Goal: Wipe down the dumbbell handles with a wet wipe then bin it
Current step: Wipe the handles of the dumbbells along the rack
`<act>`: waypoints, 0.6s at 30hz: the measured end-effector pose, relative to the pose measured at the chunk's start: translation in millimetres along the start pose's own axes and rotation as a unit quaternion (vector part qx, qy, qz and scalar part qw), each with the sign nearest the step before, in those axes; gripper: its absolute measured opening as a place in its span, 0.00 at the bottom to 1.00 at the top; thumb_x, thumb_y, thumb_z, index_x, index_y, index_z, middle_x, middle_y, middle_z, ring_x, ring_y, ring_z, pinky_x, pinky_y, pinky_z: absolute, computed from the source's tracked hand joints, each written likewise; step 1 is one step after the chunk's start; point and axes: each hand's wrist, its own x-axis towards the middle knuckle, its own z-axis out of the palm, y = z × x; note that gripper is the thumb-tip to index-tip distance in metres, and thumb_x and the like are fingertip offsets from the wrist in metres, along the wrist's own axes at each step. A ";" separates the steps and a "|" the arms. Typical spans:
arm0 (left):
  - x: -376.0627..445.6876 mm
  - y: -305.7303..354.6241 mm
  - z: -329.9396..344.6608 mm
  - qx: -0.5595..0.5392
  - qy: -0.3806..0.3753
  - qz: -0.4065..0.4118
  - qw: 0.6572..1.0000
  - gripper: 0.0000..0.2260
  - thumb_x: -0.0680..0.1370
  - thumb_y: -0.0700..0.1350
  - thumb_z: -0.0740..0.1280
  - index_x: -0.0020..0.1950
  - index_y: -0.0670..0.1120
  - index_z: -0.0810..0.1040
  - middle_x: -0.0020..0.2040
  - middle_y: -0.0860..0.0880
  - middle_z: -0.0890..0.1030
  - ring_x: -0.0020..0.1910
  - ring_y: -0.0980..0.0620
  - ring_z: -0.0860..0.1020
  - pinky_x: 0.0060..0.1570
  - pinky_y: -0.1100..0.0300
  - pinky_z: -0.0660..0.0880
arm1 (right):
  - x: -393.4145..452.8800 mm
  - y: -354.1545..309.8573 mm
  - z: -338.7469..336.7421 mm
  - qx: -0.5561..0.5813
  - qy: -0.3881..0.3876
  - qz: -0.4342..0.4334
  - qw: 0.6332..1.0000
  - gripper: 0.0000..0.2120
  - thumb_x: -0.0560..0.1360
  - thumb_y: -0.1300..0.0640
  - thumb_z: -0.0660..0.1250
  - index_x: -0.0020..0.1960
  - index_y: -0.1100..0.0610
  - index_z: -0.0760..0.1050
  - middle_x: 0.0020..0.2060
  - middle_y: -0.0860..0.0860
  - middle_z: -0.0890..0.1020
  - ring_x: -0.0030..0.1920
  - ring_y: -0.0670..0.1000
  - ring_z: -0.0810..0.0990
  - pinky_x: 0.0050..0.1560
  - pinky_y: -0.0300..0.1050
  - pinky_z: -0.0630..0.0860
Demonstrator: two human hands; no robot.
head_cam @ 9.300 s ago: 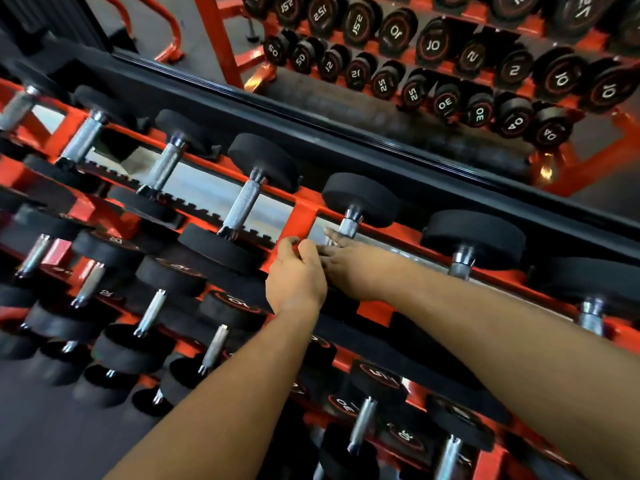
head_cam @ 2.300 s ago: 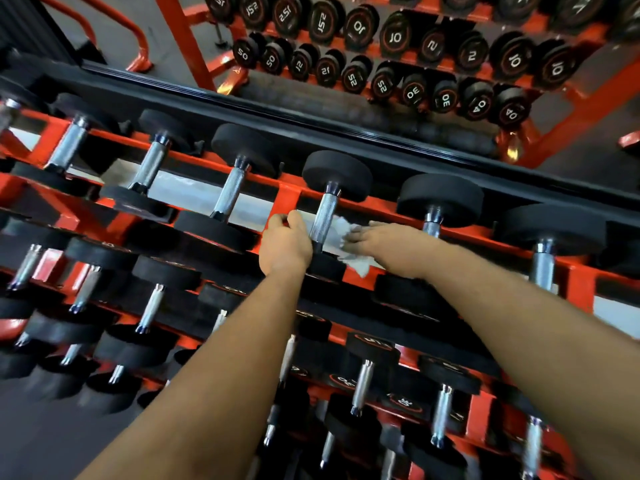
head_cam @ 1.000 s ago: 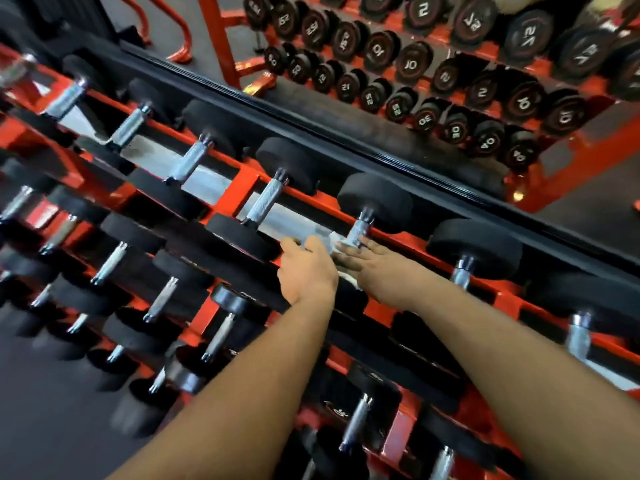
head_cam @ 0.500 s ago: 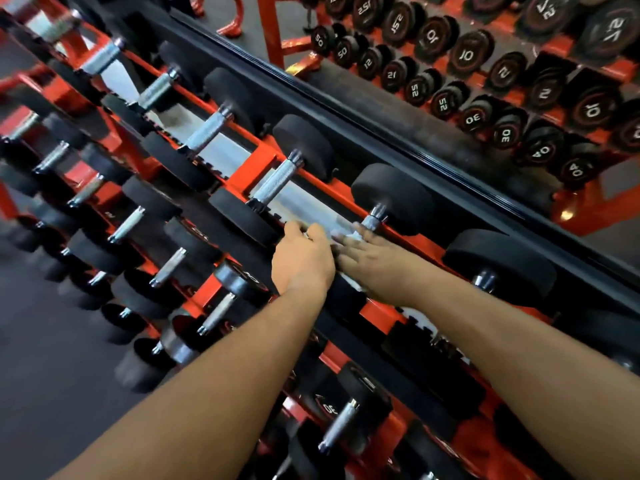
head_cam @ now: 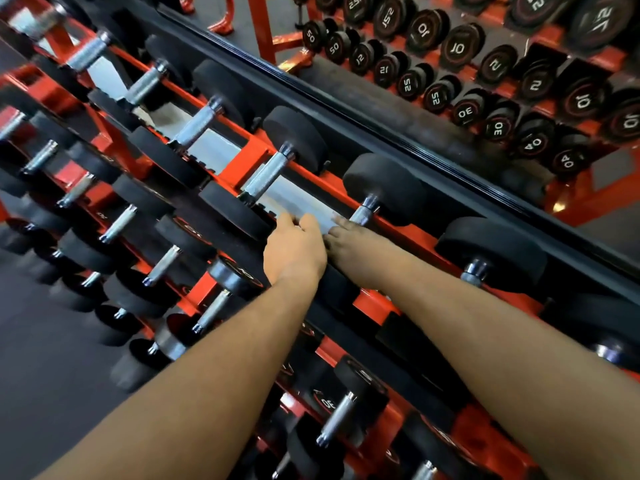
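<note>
a: head view. your left hand (head_cam: 294, 249) and right hand (head_cam: 349, 245) meet on the top row of the red rack (head_cam: 254, 161), over the near part of one dumbbell handle (head_cam: 362, 213). only its far end shows, next to the black head (head_cam: 384, 188).

b: so how do you do this handle well?

a: wrap the wipe right round the knurled steel and run it from head to head, twisting as you go. brace the dumbbell with your free hand so it doesn't roll in its cradle.

b: are your grips closed on anything?

a: your left fingers curl down out of sight and your right hand lies over the bar, fingers forward. whether either grip holds anything, i cannot tell.

b: and the wet wipe?

a: hidden. a pale strip between your hands may be floor seen through the rack. no bin shows, and the left of the frame is blurred.
</note>
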 end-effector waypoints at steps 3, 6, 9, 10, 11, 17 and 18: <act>0.8 -0.7 -1.8 0.000 0.000 -0.005 1.000 0.12 0.81 0.53 0.55 0.57 0.50 0.74 0.50 0.46 0.79 0.49 0.42 0.74 0.49 0.51 0.71 | -1.5 0.0 -5.0 -0.003 -0.012 -0.002 1.000 0.20 0.79 0.60 0.53 0.67 0.59 0.74 0.62 0.56 0.77 0.65 0.58 0.73 0.76 0.61 0.55; 1.3 -1.3 -2.7 -0.002 0.000 -0.003 1.000 0.13 0.81 0.53 0.55 0.57 0.50 0.75 0.49 0.47 0.80 0.49 0.42 0.75 0.52 0.49 0.74 | -30.0 -4.9 26.6 0.015 0.066 0.024 0.997 0.27 0.77 0.61 0.49 0.75 0.61 0.66 0.71 0.60 0.72 0.75 0.61 0.66 0.76 0.65 0.58; 0.5 0.7 -2.9 -0.002 -0.003 -0.002 1.000 0.13 0.81 0.54 0.55 0.56 0.50 0.75 0.50 0.47 0.81 0.51 0.42 0.77 0.55 0.47 0.76 | -21.3 -5.5 23.3 0.006 0.045 0.042 0.998 0.26 0.76 0.61 0.49 0.71 0.62 0.70 0.66 0.59 0.76 0.71 0.61 0.70 0.76 0.65 0.58; 0.3 1.8 -2.9 -0.002 -0.003 -0.001 1.000 0.13 0.81 0.54 0.55 0.55 0.50 0.75 0.50 0.46 0.81 0.51 0.42 0.77 0.55 0.46 0.76 | -9.0 -3.5 15.2 0.008 0.035 0.032 0.999 0.22 0.76 0.61 0.52 0.66 0.61 0.75 0.60 0.58 0.79 0.65 0.61 0.74 0.75 0.64 0.60; 0.0 1.9 -3.1 -0.001 -0.004 -0.002 1.000 0.13 0.81 0.54 0.55 0.55 0.51 0.75 0.50 0.46 0.81 0.51 0.42 0.77 0.55 0.46 0.76 | 2.9 -1.4 2.3 0.008 0.011 0.016 1.000 0.18 0.76 0.60 0.55 0.61 0.59 0.78 0.56 0.56 0.80 0.60 0.59 0.77 0.72 0.61 0.64; 1.5 -0.6 -2.9 -0.001 -0.003 0.001 1.000 0.12 0.81 0.55 0.55 0.54 0.52 0.74 0.51 0.46 0.81 0.51 0.42 0.77 0.55 0.46 0.76 | -13.6 -6.2 17.5 -0.007 0.038 0.037 0.999 0.22 0.76 0.60 0.51 0.66 0.59 0.75 0.61 0.56 0.78 0.66 0.59 0.74 0.74 0.63 0.61; 1.8 -0.8 -3.2 -0.001 -0.003 0.002 1.000 0.12 0.81 0.54 0.54 0.54 0.51 0.74 0.50 0.47 0.81 0.51 0.42 0.77 0.55 0.46 0.76 | -22.5 -9.2 27.3 -0.020 0.070 0.046 0.996 0.25 0.76 0.61 0.49 0.70 0.60 0.72 0.65 0.58 0.76 0.70 0.61 0.71 0.75 0.64 0.59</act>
